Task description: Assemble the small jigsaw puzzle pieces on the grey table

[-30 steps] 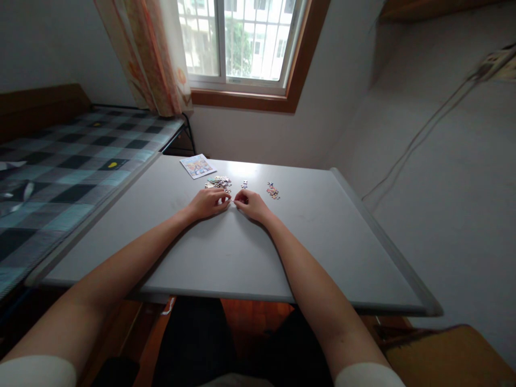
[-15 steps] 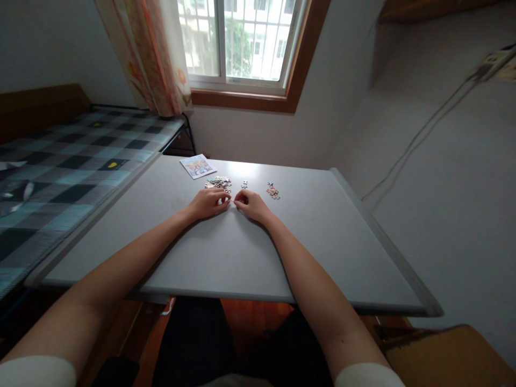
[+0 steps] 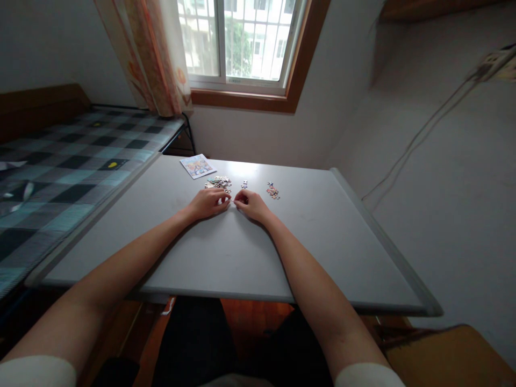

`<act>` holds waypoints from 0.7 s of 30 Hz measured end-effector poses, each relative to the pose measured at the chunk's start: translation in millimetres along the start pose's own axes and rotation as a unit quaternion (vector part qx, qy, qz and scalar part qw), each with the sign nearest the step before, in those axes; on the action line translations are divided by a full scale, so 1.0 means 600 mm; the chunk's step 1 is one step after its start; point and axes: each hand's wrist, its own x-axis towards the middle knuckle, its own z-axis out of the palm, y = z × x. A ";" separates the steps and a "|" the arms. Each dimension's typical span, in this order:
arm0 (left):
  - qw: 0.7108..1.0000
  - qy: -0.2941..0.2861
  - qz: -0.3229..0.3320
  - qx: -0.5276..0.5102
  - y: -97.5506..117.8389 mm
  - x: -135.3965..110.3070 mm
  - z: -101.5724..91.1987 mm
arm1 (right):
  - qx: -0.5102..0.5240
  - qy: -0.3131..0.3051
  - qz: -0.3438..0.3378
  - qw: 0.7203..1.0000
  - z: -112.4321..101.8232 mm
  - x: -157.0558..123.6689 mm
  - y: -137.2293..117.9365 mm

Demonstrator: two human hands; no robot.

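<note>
My left hand [image 3: 210, 203] and my right hand [image 3: 250, 205] meet fingertip to fingertip above the middle of the table. Each is closed in a pinch. A tiny edge of a jigsaw piece [image 3: 233, 200] shows between them; the fingers hide most of it. Just beyond my left hand lies a loose heap of jigsaw pieces [image 3: 218, 183]. A small cluster of pieces [image 3: 244, 184] sits past my right fingertips. Farther right is a smaller pile of reddish and dark pieces [image 3: 273, 191].
A square picture card [image 3: 198, 166] lies behind the heap on the grey-white table [image 3: 226, 252]. To the left stands a bed with a checked cover [image 3: 133, 144]. A wooden chair [image 3: 451, 357] is at lower right, by the wall.
Almost nothing differs. Both hands keep the same place and pinch, with only a slight shift at the fingertips; the piles and card stay put.
</note>
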 end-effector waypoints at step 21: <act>1.000 0.006 0.001 0.009 -0.001 0.000 0.001 | 0.002 -0.002 0.004 1.000 -0.002 -0.002 -0.002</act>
